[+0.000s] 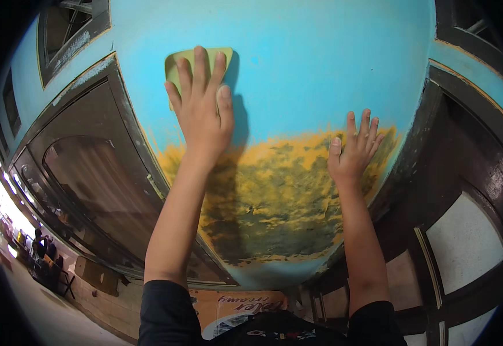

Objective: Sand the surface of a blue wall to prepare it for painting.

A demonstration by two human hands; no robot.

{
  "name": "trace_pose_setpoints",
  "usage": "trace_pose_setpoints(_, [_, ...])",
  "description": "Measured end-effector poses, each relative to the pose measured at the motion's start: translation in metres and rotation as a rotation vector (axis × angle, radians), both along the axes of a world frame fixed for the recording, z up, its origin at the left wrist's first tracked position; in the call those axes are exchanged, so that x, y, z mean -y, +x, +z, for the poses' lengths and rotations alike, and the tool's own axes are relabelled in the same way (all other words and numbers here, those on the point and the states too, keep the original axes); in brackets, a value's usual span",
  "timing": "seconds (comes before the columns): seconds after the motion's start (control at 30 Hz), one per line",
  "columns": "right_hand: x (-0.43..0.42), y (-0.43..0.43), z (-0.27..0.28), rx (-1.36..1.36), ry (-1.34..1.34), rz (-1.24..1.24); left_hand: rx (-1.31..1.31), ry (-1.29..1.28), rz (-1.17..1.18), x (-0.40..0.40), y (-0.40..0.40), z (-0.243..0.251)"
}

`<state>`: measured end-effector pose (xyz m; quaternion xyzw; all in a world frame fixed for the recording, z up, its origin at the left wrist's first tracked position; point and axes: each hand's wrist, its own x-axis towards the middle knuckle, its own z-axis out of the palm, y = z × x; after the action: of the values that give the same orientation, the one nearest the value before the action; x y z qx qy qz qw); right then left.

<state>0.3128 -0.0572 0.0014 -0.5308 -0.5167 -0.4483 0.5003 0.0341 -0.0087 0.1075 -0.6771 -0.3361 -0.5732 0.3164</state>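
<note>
My left hand [204, 104] lies over a thin yellow-green pad or sheet [175, 65], pressing it to the upper left of a light-blue painted wall [303, 69]. Its fingers are spread on the sheet, whose material I cannot tell. To the right and lower down, my right hand [355, 149] rests spread on the wall with nothing in it. Around and below it, the wall has a rough patch [281, 194] of orange-yellow with dark green-brown blotches and peeling edges. A shadow falls beside my left arm.
Dark-framed doors stand left [91, 160] and right [463, 129] of the wall. A printed orange sheet [216, 298] lies at the wall's foot. Far left are a wooden stool or bench [95, 274] and cluttered objects near a bright opening.
</note>
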Motion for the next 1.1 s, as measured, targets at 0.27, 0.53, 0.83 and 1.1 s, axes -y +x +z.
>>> trace_pose_setpoints(0.27, [0.001, 0.000, 0.000, 0.001, -0.024, -0.023, -0.188, -0.009, 0.118, -0.002, 0.015, -0.081])
trace_pose_setpoints(0.53, [0.001, 0.002, 0.000, -0.010, -0.019, -0.018, -0.054, -0.067, 0.076, 0.004, 0.026, -0.053])
trace_pose_setpoints(0.83, [0.002, 0.001, 0.000, 0.008, 0.006, -0.018, -0.051, -0.050, 0.062, 0.000, 0.004, -0.017])
trace_pose_setpoints(1.1, [0.002, -0.002, 0.001, -0.002, -0.008, -0.014, -0.130, -0.147, 0.110, 0.002, 0.009, -0.148])
